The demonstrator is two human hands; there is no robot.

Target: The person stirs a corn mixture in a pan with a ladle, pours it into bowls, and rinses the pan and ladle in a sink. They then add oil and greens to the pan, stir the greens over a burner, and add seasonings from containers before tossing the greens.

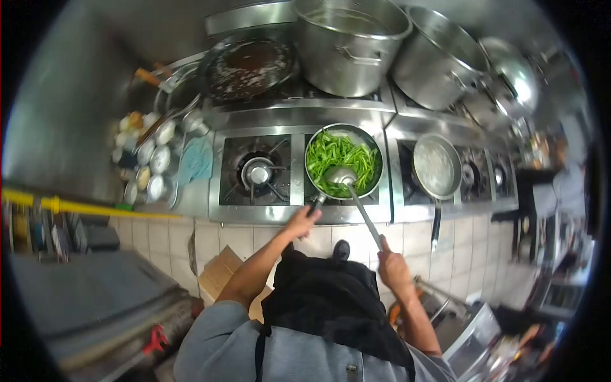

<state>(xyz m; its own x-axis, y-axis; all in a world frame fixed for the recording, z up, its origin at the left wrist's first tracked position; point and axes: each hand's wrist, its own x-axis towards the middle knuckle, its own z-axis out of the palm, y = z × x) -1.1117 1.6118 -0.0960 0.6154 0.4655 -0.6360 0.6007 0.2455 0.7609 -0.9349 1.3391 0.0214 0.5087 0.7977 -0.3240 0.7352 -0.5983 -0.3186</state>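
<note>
Chopped green vegetables [337, 156] fill a round pan [380, 167] on the stove's middle burner. My left hand [301, 224] is at the pan's dark handle [316, 205], fingers closed round its end. In my right hand [394, 270] is the long handle of a metal ladle [364, 213]. The ladle's bowl rests on the greens at the front of the pan, its rounded back facing up.
Left of the pan is a bare burner [259, 173]; right of it, a smaller pan [437, 167] with pale liquid. Large pots [350, 60] and a dark wok [249, 67] stand behind. Seasoning containers [146, 153] and a blue cloth [196, 160] lie left. A person [550, 197] is at far right.
</note>
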